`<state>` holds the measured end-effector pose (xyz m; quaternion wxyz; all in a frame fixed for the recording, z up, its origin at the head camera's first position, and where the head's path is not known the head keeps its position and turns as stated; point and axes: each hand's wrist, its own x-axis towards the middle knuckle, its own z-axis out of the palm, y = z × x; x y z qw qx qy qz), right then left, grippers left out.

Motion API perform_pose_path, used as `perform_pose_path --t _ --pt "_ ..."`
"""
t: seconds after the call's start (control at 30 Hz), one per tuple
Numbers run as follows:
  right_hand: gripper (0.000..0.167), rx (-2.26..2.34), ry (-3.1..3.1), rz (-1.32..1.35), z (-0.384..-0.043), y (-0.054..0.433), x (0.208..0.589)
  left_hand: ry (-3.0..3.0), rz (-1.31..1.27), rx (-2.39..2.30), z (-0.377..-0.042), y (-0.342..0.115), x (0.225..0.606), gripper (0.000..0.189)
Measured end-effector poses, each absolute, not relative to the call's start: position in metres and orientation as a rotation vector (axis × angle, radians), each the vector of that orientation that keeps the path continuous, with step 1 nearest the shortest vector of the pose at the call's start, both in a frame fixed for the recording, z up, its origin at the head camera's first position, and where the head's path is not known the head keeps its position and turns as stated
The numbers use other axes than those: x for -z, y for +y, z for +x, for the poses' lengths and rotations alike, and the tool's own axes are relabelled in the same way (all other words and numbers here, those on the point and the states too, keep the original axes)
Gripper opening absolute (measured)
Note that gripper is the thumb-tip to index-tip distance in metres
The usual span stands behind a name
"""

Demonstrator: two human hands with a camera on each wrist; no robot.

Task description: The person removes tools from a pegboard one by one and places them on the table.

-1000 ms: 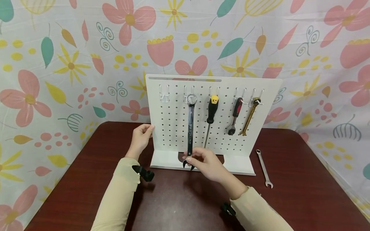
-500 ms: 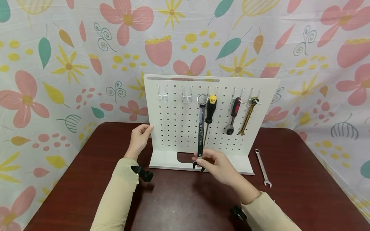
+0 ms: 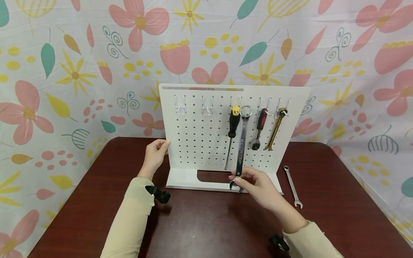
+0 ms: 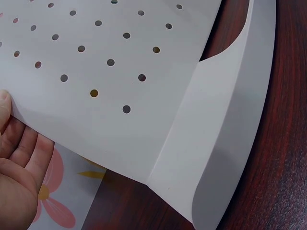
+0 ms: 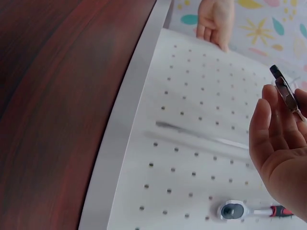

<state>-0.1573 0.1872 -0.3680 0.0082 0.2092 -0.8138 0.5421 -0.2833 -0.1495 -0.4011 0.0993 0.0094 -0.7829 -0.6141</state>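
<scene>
A white pegboard stand (image 3: pixel 190 143) stands upright on the table. My left hand (image 3: pixel 155 157) pinches its left edge; in the left wrist view the thumb of that hand (image 4: pixel 21 177) lies at the front and the fingers go behind. Low on the handle, by the open end, my right hand (image 3: pixel 259 186) grips a large combination wrench (image 3: pixel 242 147), its ring end up. The wrench is in front of the board, between a hanging black-and-yellow screwdriver (image 3: pixel 234 123) and a red-and-black ratchet (image 3: pixel 262 120). Whether its ring touches a hook cannot be told.
A gold-coloured wrench (image 3: pixel 277 129) hangs at the board's right. Two bare double hooks (image 3: pixel 180 107) sit at its upper left. On the dark red table (image 3: pixel 193 229) lies a smaller silver wrench (image 3: pixel 293 186), right of the stand. A floral cloth (image 3: pixel 96 71) hangs behind.
My right hand has carried the large wrench rightward, from before the second hook, past the screwdriver, to its right side. My left hand keeps its hold on the board's edge.
</scene>
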Motion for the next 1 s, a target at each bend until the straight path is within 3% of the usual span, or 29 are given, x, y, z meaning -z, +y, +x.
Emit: perform_pose_path --t 0.3,1.0 --pt "0.014 -1.632 -2.523 0.605 -0.15 0.214 0.369 -2.306 0.017 1.817 -0.284 -0.149 0.401 0.037" --pt "0.02 -1.617 -2.419 0.46 -0.132 0.266 0.373 -2.305 0.029 1.816 -0.283 -0.148 0.401 0.034"
